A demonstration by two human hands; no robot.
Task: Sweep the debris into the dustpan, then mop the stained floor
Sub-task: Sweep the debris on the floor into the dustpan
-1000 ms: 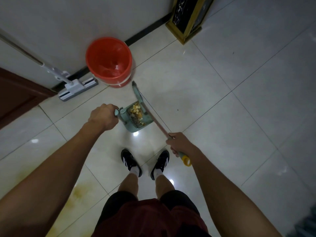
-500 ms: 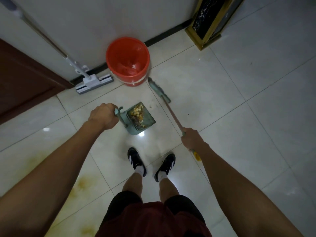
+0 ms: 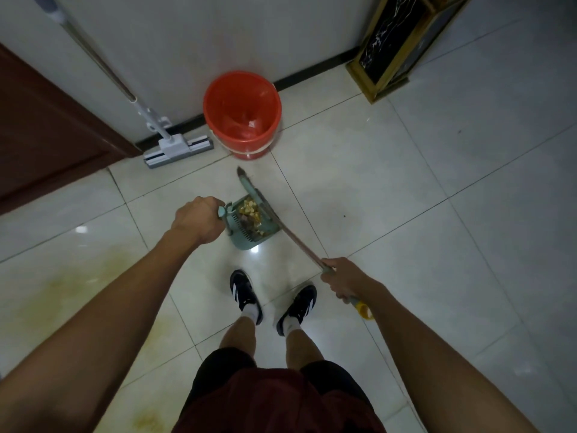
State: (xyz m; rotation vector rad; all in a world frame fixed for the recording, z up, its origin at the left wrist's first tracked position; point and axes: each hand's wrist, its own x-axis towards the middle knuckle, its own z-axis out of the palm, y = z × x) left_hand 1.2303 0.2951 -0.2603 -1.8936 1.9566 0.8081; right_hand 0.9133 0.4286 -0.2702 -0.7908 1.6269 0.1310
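My left hand point(image 3: 197, 222) grips the handle of a teal dustpan point(image 3: 249, 232) that stands on the tiles in front of my feet. Yellowish debris point(image 3: 248, 210) lies inside the pan. My right hand point(image 3: 342, 279) holds the broom handle point(image 3: 299, 245), whose yellow end sticks out behind my wrist. The broom head point(image 3: 249, 184) lies along the pan's far right edge, pointing toward the red bucket point(image 3: 242, 112). A yellow stain point(image 3: 59, 295) spreads over the tiles at the lower left. A flat mop point(image 3: 178, 150) leans against the wall left of the bucket.
A white wall with a black skirting runs across the top. A dark brown door point(image 3: 46, 135) is at the left. A gold-framed black stand point(image 3: 393, 48) occupies the upper right corner. My two black shoes point(image 3: 271, 296) stand just behind the dustpan.
The view has shifted, so bucket and mop sit more to the right. The broom head swung away from the dustpan half a second ago and now lies against its far right edge again.
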